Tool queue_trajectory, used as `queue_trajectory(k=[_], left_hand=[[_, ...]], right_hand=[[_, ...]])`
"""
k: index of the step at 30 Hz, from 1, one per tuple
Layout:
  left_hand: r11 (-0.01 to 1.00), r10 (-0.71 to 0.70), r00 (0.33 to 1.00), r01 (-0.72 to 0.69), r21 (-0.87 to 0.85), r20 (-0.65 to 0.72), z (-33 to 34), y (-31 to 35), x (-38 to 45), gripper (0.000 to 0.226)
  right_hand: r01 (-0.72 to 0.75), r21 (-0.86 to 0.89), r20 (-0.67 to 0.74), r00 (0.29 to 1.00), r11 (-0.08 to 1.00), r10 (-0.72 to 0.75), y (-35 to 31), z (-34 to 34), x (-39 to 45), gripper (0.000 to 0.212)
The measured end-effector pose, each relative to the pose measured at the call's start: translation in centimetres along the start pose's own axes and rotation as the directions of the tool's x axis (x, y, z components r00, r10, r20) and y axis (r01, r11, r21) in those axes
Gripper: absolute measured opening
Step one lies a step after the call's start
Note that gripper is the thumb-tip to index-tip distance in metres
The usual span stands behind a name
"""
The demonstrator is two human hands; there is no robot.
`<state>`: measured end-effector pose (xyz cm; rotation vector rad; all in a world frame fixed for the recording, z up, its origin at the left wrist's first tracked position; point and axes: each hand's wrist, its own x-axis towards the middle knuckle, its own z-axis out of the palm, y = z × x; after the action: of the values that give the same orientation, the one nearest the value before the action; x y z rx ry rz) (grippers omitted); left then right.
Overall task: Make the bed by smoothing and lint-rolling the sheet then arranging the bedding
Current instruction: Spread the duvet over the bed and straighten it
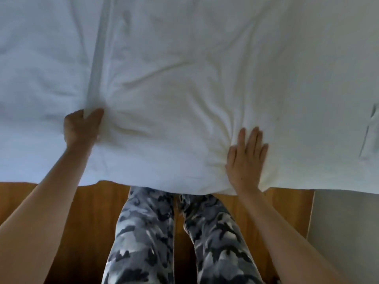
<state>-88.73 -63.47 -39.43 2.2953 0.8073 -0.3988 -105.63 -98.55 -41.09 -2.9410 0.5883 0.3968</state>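
Observation:
A white sheet (184, 58) covers the bed and fills the upper two thirds of the head view, its near edge hanging over the bedside. My left hand (81, 128) pinches a fold of the sheet where a long crease runs away from me. My right hand (246, 158) lies flat on the sheet near the edge, fingers straight and together. Wrinkles fan out between the two hands. No lint roller is in view.
I stand at the bedside on a wooden floor (61, 212), my legs in grey camouflage trousers (143, 232) against the bed edge. A pale wall or panel (346, 232) rises at the lower right. A seam or tag (369, 130) shows at the sheet's right side.

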Motion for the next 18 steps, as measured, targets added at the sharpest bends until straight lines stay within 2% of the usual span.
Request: queue_trajectory(k=[3,5,8,11,14,18], left_hand=[[0.999,-0.035,0.999,0.035,0.029,-0.001,-0.7,-1.7,-2.2,0.042],[0.999,-0.046,0.999,0.046,0.023,-0.017,-0.2,-2.7,-3.7,0.039],[0.997,-0.076,0.994,0.076,-0.003,-0.081,1.1,-5.1,-6.4,0.037],[0.997,-0.061,0.984,0.069,0.045,-0.165,2.0,-7.9,-8.2,0.037],[0.992,0.009,0.984,0.015,0.129,-0.18,1.6,-8.9,-8.4,0.04],[0.933,0.093,0.992,-0.057,0.355,-0.084,-0.1,-8.6,-8.4,0.044]], right_hand=[[0.051,0.031,-0.008,0.999,0.998,-0.05,0.2,-1.0,-1.1,0.054],[0.026,0.029,-0.059,0.998,0.999,-0.024,1.3,-1.9,-0.8,0.055],[-0.179,0.117,-0.132,0.972,0.977,0.194,3.0,-2.7,0.2,0.063],[-0.356,0.296,-0.035,0.923,0.886,0.383,3.9,-1.7,-0.9,0.061],[-0.352,0.341,-0.034,0.922,0.872,0.385,4.8,-1.1,-2.4,0.051],[-0.362,0.221,0.043,0.931,0.906,0.362,5.2,-2.5,-4.1,0.052]])
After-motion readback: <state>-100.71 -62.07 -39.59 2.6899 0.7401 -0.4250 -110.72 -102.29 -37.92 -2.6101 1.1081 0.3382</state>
